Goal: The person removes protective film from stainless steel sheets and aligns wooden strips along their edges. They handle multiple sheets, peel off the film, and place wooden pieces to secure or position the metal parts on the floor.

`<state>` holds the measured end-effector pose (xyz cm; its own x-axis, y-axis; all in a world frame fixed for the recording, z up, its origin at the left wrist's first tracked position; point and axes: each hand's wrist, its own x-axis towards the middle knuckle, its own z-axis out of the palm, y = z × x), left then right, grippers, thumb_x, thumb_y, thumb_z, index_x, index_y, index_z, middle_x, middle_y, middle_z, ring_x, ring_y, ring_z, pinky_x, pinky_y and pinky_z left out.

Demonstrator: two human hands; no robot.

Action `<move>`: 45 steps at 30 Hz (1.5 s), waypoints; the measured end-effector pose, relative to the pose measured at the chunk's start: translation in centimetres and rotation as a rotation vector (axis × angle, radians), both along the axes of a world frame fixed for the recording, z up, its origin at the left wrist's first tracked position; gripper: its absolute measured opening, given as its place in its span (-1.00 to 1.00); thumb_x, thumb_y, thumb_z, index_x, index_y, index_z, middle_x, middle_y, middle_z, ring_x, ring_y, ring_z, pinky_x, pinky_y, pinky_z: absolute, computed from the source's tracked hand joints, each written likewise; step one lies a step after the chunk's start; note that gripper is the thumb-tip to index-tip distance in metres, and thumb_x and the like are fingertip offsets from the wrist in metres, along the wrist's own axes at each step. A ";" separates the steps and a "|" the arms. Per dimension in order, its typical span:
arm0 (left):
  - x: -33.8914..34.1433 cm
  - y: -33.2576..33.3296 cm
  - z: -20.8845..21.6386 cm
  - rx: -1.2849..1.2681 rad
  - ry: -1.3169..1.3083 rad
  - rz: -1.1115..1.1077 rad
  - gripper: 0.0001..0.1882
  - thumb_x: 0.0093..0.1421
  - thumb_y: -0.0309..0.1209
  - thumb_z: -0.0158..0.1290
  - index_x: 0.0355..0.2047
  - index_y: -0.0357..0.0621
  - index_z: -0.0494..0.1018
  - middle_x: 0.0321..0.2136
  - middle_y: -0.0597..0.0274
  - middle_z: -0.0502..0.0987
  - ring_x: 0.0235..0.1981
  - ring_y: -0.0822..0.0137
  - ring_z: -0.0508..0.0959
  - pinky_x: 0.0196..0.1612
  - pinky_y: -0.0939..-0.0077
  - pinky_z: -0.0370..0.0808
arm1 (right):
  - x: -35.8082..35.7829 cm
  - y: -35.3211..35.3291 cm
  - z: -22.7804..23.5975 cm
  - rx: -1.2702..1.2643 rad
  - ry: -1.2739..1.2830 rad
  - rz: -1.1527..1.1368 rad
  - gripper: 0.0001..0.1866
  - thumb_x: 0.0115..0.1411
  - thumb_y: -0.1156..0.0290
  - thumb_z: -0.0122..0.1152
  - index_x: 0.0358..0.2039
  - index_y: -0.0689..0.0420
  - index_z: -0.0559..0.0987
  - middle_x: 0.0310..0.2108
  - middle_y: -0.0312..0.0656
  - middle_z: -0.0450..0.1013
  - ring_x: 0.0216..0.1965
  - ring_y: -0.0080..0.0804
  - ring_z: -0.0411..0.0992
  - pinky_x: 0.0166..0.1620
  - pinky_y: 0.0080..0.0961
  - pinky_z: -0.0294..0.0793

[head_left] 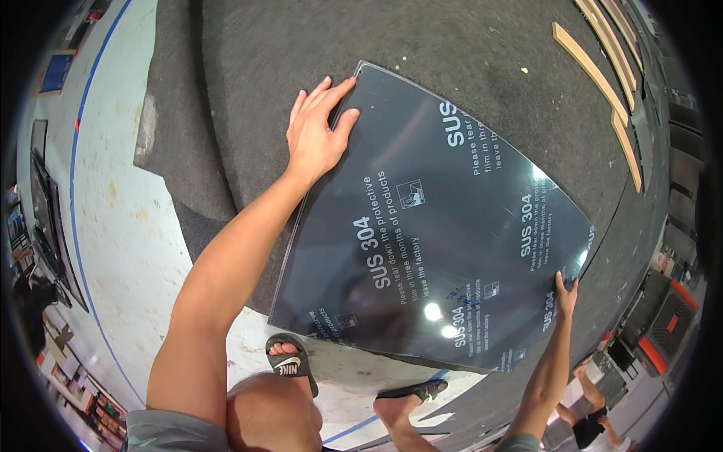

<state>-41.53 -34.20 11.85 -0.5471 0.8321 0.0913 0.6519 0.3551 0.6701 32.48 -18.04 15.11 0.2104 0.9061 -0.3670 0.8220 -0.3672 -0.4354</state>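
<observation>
A large sheet metal panel (pixel 422 218) covered in dark, glossy film with pale print lies tilted across the dark mat in front of me. My left hand (pixel 320 135) is at its far left corner, fingers spread along the edge and the thumb near the top face. At the right edge, my right hand (pixel 566 297) grips the panel, with the thumb and fingertips on its border. Whatever lies under the panel is hidden, as are some fingers of the right hand.
The dark mat (pixel 263 75) has a raised fold on the left. Wooden strips (pixel 591 71) lie at the far right. My sandalled feet (pixel 292 365) are close to the panel's near edge. A person (pixel 595 414) sits at lower right, near an orange-and-black case (pixel 669 325).
</observation>
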 end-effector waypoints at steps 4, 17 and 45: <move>0.4 -0.2 0.2 0.020 0.041 -0.010 -0.52 0.42 -0.22 0.13 0.33 0.14 0.54 0.29 0.24 0.59 0.48 0.11 0.37 0.59 -0.08 0.07 | -1.2 -0.1 0.6 -0.040 0.034 -0.073 -0.20 0.35 0.12 0.51 0.45 0.22 0.38 0.25 -0.10 0.53 0.21 -0.28 0.50 0.30 -0.37 0.43; 0.7 0.2 0.9 -0.098 0.202 -0.104 -0.44 0.38 -0.38 0.03 0.34 0.47 0.53 0.28 0.18 0.44 0.45 -0.01 0.32 0.56 -0.24 0.03 | -0.7 0.4 0.8 -0.137 -0.014 -0.112 -0.07 0.24 0.09 0.60 0.46 0.26 0.36 0.26 -0.05 0.53 0.23 -0.23 0.50 0.32 -0.32 0.42; 1.2 -0.3 2.7 -0.244 0.376 -0.138 -0.35 0.25 -0.14 0.19 0.36 0.20 0.44 0.26 0.02 0.39 0.43 -0.08 0.30 0.51 -0.28 0.04 | 1.8 -2.9 1.9 0.080 0.201 -0.498 -0.13 0.36 -0.36 0.25 0.05 0.38 0.71 -0.16 -0.05 0.70 -0.15 -0.27 0.65 0.02 -0.30 0.61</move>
<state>-40.35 -34.46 14.56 -0.3958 0.9167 0.0550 0.8859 0.3654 0.2859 34.25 -20.90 17.06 0.5541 0.7416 -0.3781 0.4548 -0.6501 -0.6087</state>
